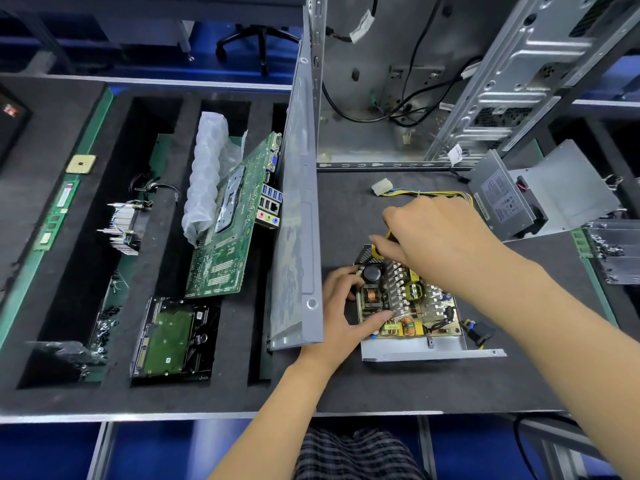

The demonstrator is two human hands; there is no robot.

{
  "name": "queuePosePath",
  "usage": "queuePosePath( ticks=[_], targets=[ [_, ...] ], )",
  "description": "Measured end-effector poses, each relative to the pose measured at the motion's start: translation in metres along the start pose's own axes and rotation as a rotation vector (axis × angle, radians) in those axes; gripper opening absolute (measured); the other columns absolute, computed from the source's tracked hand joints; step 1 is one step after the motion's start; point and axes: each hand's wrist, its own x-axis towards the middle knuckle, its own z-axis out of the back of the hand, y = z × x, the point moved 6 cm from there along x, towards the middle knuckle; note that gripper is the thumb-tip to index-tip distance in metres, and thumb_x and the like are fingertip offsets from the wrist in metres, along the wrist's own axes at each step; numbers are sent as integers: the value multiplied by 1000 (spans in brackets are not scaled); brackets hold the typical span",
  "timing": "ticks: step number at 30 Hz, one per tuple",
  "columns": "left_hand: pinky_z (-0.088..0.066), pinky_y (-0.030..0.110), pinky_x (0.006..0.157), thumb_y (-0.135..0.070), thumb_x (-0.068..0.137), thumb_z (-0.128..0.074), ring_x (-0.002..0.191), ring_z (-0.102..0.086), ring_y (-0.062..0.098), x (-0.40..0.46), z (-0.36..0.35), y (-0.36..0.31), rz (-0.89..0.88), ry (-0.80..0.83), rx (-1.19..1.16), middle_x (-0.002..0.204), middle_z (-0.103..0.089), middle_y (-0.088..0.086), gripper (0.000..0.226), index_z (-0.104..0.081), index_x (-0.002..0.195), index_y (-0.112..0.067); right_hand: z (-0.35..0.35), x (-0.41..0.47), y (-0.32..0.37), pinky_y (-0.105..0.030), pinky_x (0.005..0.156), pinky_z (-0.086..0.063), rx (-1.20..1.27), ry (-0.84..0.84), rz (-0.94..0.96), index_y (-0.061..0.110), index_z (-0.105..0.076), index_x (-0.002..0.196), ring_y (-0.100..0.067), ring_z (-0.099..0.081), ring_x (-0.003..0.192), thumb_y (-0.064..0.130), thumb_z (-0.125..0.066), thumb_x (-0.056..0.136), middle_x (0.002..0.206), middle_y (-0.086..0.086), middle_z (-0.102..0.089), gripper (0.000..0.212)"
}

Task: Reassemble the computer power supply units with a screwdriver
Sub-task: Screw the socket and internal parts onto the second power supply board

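Observation:
An open power supply unit (429, 353) lies on the dark mat, its circuit board (412, 303) with coils and heatsink fins exposed. My left hand (343, 306) grips the unit's left end, thumb lying on the board and fingers curled at the far corner. My right hand (436, 233) hovers over the unit's far end and pinches its yellow wires (388, 234). The wire bundle (436, 194) runs back to a white connector (382, 186). I see no screwdriver.
A second closed power supply (502, 199) with a loose grey cover (575, 188) sits at the right. An open computer case (381, 109) stands behind; its side panel (298, 209) leans left of the unit. Foam slots hold a motherboard (235, 223), hard drive (166, 337), heatsink (124, 223) and screws (104, 327).

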Motion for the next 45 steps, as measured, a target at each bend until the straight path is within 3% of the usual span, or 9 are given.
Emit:
queuePosePath(
  ticks=[9,13,19,22,28,32,35,39,45],
  targets=[
    [-40,10,74,-41,77,-76,87,-55,6,1,9,-3,50,-84,-135,117,-52,-12,44,-57,108,-18,16,16,15,-27,43,-15,-5,-21,141,17,-41,112,-21,-34,53,28,-63,88,76,0,-43,35],
    [-47,19,67,-12,84,-75,76,-56,6,16,19,-18,60,-278,-271,99,-55,-16,33,-55,106,-24,23,24,18,-29,62,-31,-111,-3,118,15,-62,104,-30,-62,92,45,-41,98,101,-7,-63,36],
    [-41,17,70,-1,79,-72,77,-54,-4,48,20,-36,3,-350,-214,81,-57,-14,33,-55,75,-29,22,23,16,-31,59,-33,-6,81,183,15,-44,119,-33,-60,90,29,-51,95,104,-10,-49,29],
    [-44,23,77,-14,82,-68,86,-57,3,47,24,-35,-60,-281,-202,89,-59,-17,6,-67,86,-18,30,19,17,-35,51,-34,107,75,297,15,-46,112,-27,-51,70,6,-57,87,93,-5,-32,29],
    [-42,12,82,-7,73,-73,92,-58,-6,56,38,-63,-138,-293,-320,90,-62,-12,35,-59,86,-37,31,21,14,-32,61,-32,-89,-27,139,14,-63,103,-32,-63,96,12,-50,91,101,-8,-63,18],
    [-44,19,86,-13,87,-64,101,-59,1,53,37,-66,-131,-233,-323,100,-65,-7,21,-64,96,-32,22,12,8,-26,47,-18,35,0,255,18,-44,110,-21,-50,62,6,-55,86,89,-4,-41,30],
    [-43,19,90,-30,88,-62,106,-60,2,45,31,-66,-97,-194,-344,105,-66,-4,21,-56,107,-38,24,9,5,-28,45,-12,9,-1,265,15,-48,106,-26,-56,73,4,-56,84,84,-3,-42,26],
    [-43,23,78,3,75,-73,85,-58,3,50,30,-67,-42,-239,-343,85,-62,-10,43,-56,83,-35,25,12,11,-28,57,-27,-129,-54,152,19,-64,94,-26,-63,89,30,-46,97,96,-2,-63,21],
    [-44,1,62,8,86,-62,90,-57,-12,46,31,-81,-118,-182,-375,104,-57,11,40,-62,98,-29,20,-5,6,-29,47,-22,3,-2,357,16,-42,111,-25,-55,75,8,-61,84,95,-2,-41,34]
  ],
)
